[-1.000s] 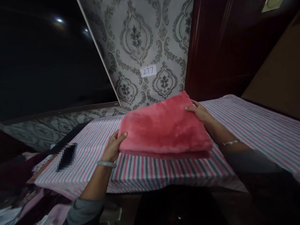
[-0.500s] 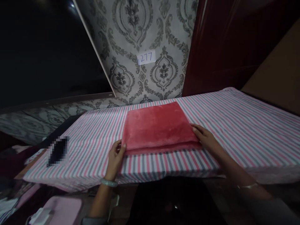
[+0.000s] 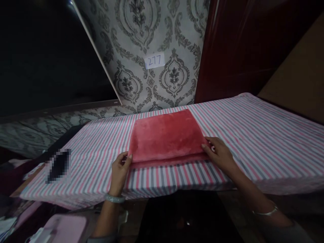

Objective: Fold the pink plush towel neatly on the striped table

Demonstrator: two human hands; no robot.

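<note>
A folded red plush cloth point(image 3: 164, 135) lies on a table covered with a pink, grey and white striped sheet point(image 3: 243, 135). Its lower layer shows as a strip beneath the near edge of the top layer. My left hand point(image 3: 120, 170) pinches the cloth's near left corner between thumb and fingers. At the near right corner, my right hand point(image 3: 219, 153) grips the edge, thumb on top and fingers partly hidden. A pale bangle point(image 3: 115, 198) is on my left wrist, and a thin metal bracelet point(image 3: 265, 212) on my right.
Behind the table stands a patterned wall with a paper label point(image 3: 155, 60) reading 277. A large dark screen point(image 3: 50, 57) hangs at the left, and a dark red panel point(image 3: 233, 50) rises at the right. Below left is a pink stool-like surface point(image 3: 67, 227). A pixelated dark patch lies on the sheet.
My right hand has shifted slightly inward, its thumb now further over the cloth's right edge. The view has moved a little, so everything sits slightly further left.
</note>
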